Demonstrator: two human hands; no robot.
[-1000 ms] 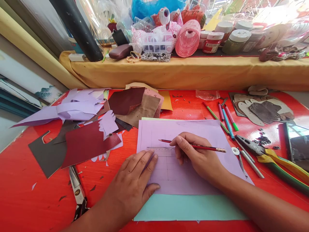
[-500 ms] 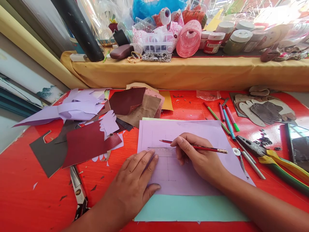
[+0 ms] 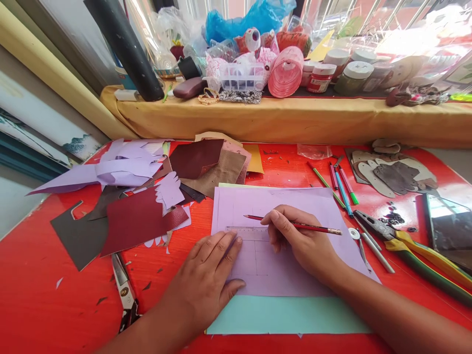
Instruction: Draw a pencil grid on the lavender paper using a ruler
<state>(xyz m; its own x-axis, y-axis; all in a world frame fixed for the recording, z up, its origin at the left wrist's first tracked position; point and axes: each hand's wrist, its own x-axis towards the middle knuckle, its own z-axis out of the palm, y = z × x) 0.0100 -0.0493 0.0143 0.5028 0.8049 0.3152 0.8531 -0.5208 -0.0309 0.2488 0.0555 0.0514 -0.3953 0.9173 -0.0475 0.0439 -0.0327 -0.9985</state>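
Note:
A lilac sheet of paper (image 3: 295,285) with thin pencil lines lies over a mint-green sheet (image 3: 287,314). My left hand (image 3: 210,275) rests flat on its left part, fingers outstretched, the fingertips at the left end of a clear ruler (image 3: 245,231). The ruler lies across the drawn lines, its right end hidden behind my other hand. Between thumb and fingers of my right hand (image 3: 298,241) is a dark red pencil (image 3: 317,227). Its sharpened tip points left, just above the ruler's upper edge; whether it touches the paper I cannot tell.
Scissors (image 3: 124,290) and leather pieces (image 3: 136,219) lie left, with lilac paper scraps (image 3: 125,167) behind. To the right are felt-tip pens (image 3: 342,189), pliers (image 3: 401,238), a phone (image 3: 448,221) and cut leather shapes (image 3: 394,172). A cloth-covered ledge (image 3: 258,118) with jars runs along the back.
The whole view has shifted slightly, with the ledge and tabletop things sitting a little differently in the picture. Both hands, ruler and pencil keep nearly the same place on the paper.

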